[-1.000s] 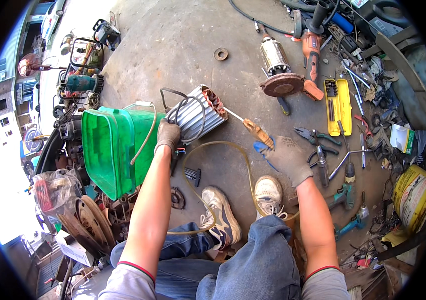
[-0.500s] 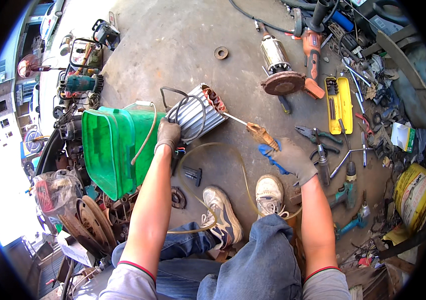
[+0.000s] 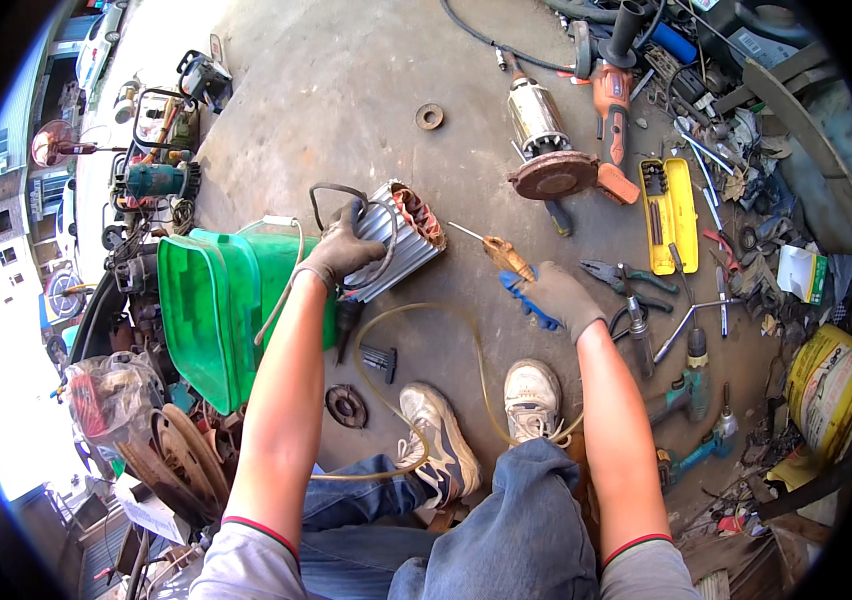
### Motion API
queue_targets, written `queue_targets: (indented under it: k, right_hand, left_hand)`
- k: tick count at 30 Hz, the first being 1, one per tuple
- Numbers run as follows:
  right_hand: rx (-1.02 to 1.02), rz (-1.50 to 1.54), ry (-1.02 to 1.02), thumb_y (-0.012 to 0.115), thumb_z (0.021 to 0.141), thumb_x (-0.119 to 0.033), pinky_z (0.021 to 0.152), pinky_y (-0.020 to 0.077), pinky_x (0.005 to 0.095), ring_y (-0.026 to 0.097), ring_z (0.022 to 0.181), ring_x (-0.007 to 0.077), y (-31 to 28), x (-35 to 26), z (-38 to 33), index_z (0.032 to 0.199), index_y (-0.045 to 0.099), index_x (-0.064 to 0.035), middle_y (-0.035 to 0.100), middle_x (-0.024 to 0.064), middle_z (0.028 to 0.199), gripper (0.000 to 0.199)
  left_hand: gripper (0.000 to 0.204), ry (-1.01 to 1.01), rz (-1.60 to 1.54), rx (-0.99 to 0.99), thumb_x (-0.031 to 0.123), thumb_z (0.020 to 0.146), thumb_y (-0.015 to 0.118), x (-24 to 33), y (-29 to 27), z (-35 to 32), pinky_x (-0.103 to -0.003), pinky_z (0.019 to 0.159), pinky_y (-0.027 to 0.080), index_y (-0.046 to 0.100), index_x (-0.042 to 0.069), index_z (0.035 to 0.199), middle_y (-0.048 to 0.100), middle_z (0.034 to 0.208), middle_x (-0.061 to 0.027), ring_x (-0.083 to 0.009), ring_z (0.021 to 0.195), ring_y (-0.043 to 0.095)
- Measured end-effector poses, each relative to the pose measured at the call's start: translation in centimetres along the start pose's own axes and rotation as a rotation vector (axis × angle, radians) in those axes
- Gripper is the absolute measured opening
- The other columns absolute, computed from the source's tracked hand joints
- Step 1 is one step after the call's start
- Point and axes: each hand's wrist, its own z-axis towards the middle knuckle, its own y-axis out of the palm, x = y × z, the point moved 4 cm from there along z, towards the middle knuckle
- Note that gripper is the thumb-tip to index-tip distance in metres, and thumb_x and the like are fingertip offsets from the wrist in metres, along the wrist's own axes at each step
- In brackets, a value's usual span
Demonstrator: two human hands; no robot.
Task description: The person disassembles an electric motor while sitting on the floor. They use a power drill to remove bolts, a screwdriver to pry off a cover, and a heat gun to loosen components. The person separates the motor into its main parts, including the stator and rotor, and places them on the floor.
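Observation:
My gloved left hand [image 3: 344, 250] grips the rear end of a ribbed grey motor housing [image 3: 393, 262], with a dark cable [image 3: 314, 205] looped about it. Reddish windings [image 3: 416, 215] show in the housing's open end, which faces right. In my gloved right hand [image 3: 556, 298], whose fingertips are blue, is a screwdriver [image 3: 508, 257] with a worn orange-brown handle. Its shaft points up and left, the tip just right of the windings and apart from them. A green plastic bin [image 3: 246, 300] lies to the left of the housing, close by my left forearm.
An angle grinder [image 3: 614, 120], a motor rotor with a disc [image 3: 546, 140], pliers [image 3: 626, 278] and a yellow bit case [image 3: 684, 220] lie on the right. A clear hose [image 3: 476, 350] curves by my shoes. A metal ring [image 3: 429, 117] sits ahead. Old machines [image 3: 161, 180] line the left.
My left hand has shifted up over the housing, its thumb now spread out. The housing's open end has turned slightly. My right hand has moved left, and the screwdriver tip has come away from the windings.

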Motion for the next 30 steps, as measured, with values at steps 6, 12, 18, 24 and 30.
queue_targets:
  k: [6,12,18,24,30]
  right_hand:
    - [-0.072,0.116,-0.132,0.064,0.090,-0.057,0.041,0.0423,0.0305,0.052,0.043,0.0132,0.0,-5.0,1.8,0.085,0.065,-0.0042,0.061,0.0047,0.064,0.053]
    - [-0.010,-0.084,0.017,0.062,0.089,-0.062,0.041,0.0428,0.0305,0.054,0.044,0.0135,-0.7,-1.5,1.2,0.087,0.065,-0.0045,0.063,0.0045,0.066,0.057]
    - [-0.165,0.016,-0.053,0.062,0.089,-0.061,0.042,0.0429,0.0296,0.055,0.046,0.0132,-0.7,-0.4,-5.2,0.089,0.067,-0.0063,0.064,0.0032,0.066,0.054]
    - [0.110,-0.298,-0.242,0.056,0.089,-0.066,0.077,0.0506,0.0463,0.064,0.090,0.0372,-0.5,-2.0,-6.8,0.112,0.067,-0.0064,0.068,0.0205,0.097,0.065]
    - [0.503,-0.269,-0.204,0.053,0.092,-0.063,0.081,0.0508,0.0500,0.064,0.096,0.0435,-5.6,-3.2,-12.4,0.113,0.065,-0.0050,0.068,0.0247,0.096,0.063]
  left_hand:
    - [0.096,-0.044,0.153,0.084,0.042,0.066,0.077,0.8,0.9,1.2,-0.043,0.111,0.038,0.038,0.009,0.148,0.041,0.146,-0.0248,-0.0407,0.136,0.042]
    - [0.090,-0.061,0.204,0.150,0.041,0.071,0.072,0.8,1.6,1.6,-0.041,0.113,0.034,0.038,0.010,0.149,0.042,0.149,-0.0230,-0.0373,0.138,0.041]
    - [0.089,-0.089,0.201,0.147,0.051,0.073,0.070,0.1,1.5,1.4,-0.044,0.117,0.027,0.041,0.012,0.147,0.043,0.149,-0.0214,-0.0362,0.142,0.036]
    - [0.085,-0.030,0.273,0.077,0.049,0.077,0.066,2.4,0.8,-0.2,-0.042,0.112,0.037,0.040,0.008,0.147,0.046,0.146,-0.0214,-0.0365,0.138,0.043]
    - [0.069,-0.003,0.306,0.118,0.038,0.084,0.061,6.1,-0.9,-3.6,-0.043,0.109,0.040,0.043,0.004,0.142,0.050,0.141,-0.0244,-0.0377,0.132,0.049]
